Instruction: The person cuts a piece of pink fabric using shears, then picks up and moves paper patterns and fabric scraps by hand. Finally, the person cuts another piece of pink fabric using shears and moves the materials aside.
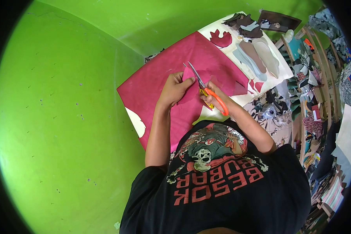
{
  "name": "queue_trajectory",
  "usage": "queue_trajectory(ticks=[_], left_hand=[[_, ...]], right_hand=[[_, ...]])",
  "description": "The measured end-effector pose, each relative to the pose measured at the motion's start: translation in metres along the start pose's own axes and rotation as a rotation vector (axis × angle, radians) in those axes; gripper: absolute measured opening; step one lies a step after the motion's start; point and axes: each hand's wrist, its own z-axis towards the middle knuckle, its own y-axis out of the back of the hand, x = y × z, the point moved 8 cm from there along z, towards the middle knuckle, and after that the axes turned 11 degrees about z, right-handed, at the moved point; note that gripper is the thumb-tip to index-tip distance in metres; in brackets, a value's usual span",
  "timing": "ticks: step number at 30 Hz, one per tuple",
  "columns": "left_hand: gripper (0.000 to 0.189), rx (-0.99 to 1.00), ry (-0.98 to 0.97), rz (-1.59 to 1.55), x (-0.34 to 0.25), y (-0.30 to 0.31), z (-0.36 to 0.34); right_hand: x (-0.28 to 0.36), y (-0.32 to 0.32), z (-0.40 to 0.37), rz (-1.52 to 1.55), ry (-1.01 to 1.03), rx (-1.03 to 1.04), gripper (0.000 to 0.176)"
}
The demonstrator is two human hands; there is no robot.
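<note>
My right hand (219,94) grips scissors (221,106) with orange and yellow handles. Their blades point up and to the left, slightly parted, with a cut piece of dark pink sheet material (189,93) at them. That piece is pinched between the thumb and fingers of my left hand (175,89), close to the blade tips. Beneath both hands spreads a large sheet of the same dark pink material (150,87), which looks like leather. Its edge near my right hand is cut unevenly.
A pale tabletop (282,72) carries sole-shaped pieces (267,58), a dark pink offcut (221,39) and a pile of dark scraps (243,23). Green walls (66,117) stand left and behind. Wooden shelves (319,70) crammed with materials line the right; scraps litter the floor.
</note>
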Motion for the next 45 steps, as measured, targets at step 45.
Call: queue_trajectory(ticks=[45], left_hand=[[0.017,-0.030,-0.091,0.061,0.002,0.003,0.004]], right_hand=[[0.005,-0.013,0.000,0.196,0.045,0.114,0.073]])
